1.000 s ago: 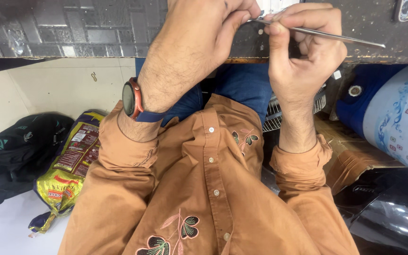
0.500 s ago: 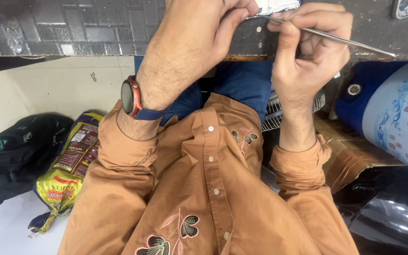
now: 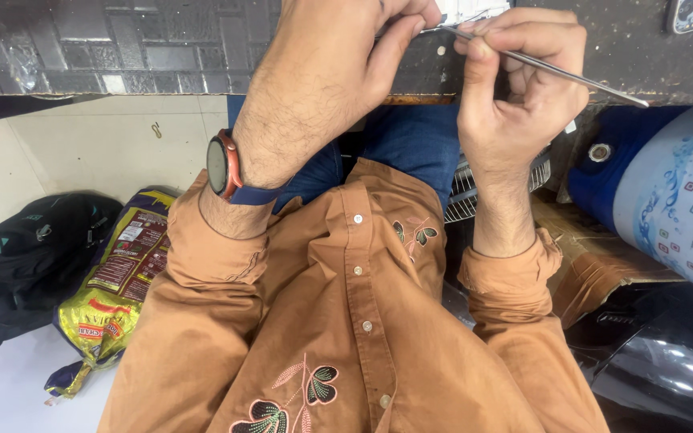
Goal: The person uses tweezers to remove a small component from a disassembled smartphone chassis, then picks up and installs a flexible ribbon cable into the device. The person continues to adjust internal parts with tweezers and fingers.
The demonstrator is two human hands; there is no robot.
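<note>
The dark, scuffed bench (image 3: 643, 56) runs across the top of the view, and its front edge ends just above the person's lap, so both hands work right at that edge with only a narrow strip of worn surface showing beyond them. The right hand (image 3: 523, 96) has its grip clamped on a thin metal tool (image 3: 555, 72), thumb and forefinger pinching it near the working end while the other fingers curl under the shaft. The tool is slim, straight, silver-grey and slightly shiny, like a fine probe or tweezers seen side-on; which of the two cannot be told. Its long axis lies nearly level across the bench, tip pointing left toward the other hand, back end slanting a little down and to the right, out past the knuckles and over the bench edge. The left hand (image 3: 338, 72) is closed, thumb and fingertips pressed together just at the tool's tip; what they pinch is hidden, though a small white piece (image 3: 475, 10) shows just above them at the top edge of the view. A dark round watch (image 3: 220, 164) with a reddish rim sits on the left wrist. Below the bench the room is tight: a blue and white patterned drum (image 3: 675, 200) and brown cardboard (image 3: 603, 265) crowd the right, while a black bag (image 3: 26, 256) and a yellow printed sack (image 3: 114, 297) lie on the pale floor at left.
</note>
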